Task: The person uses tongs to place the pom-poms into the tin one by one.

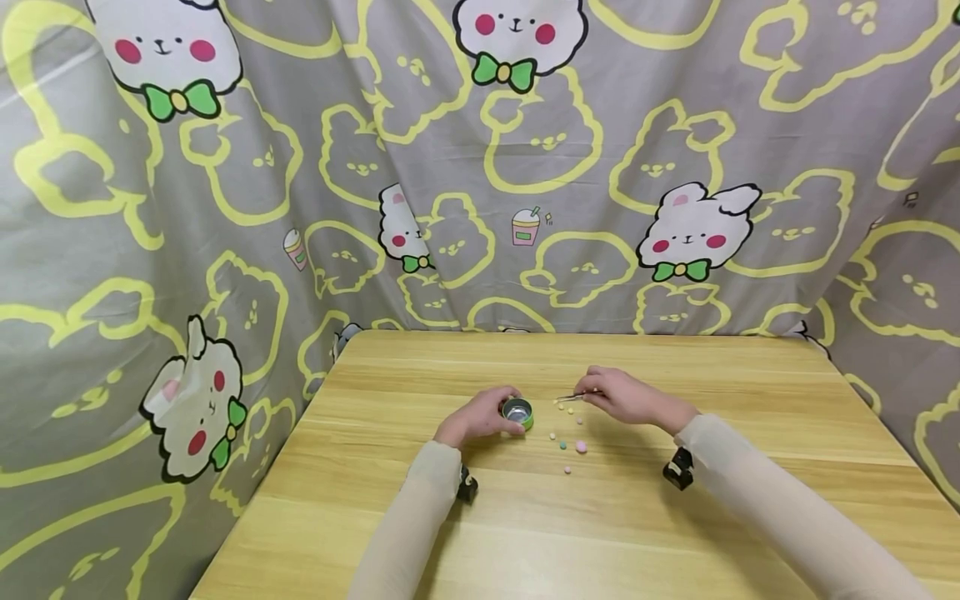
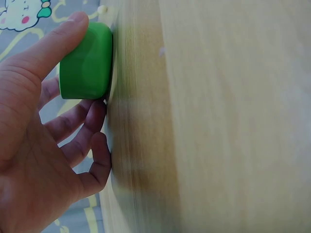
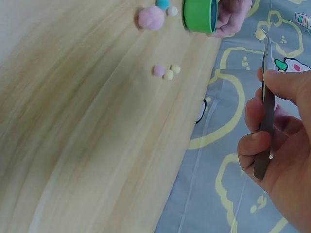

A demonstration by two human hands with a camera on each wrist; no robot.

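My left hand [image 1: 483, 414] holds a small round green tin [image 2: 85, 63] between thumb and fingers, its open top showing a silvery inside in the head view. To its right, my right hand [image 1: 626, 396] pinches metal tweezers [image 3: 266, 116] with thumb and fingers. A pale yellow pom-pom [image 3: 261, 34] appears at the tweezer tips in the right wrist view. Near the tips on the table lie two more yellow pom-poms [image 3: 168, 74] and a small pink one [image 3: 159, 70]. A larger pink pom-pom [image 1: 581, 447], a teal one [image 1: 563, 445] and a whitish one [image 1: 552, 436] sit nearer me.
The wooden table [image 1: 600, 533] fills the lower view. Another small pink pom-pom [image 1: 567, 470] lies closest to me. A grey patterned curtain [image 1: 465, 292] hangs behind the table and along both sides. Black wrist cameras [image 1: 678, 469] are worn under the sleeves.
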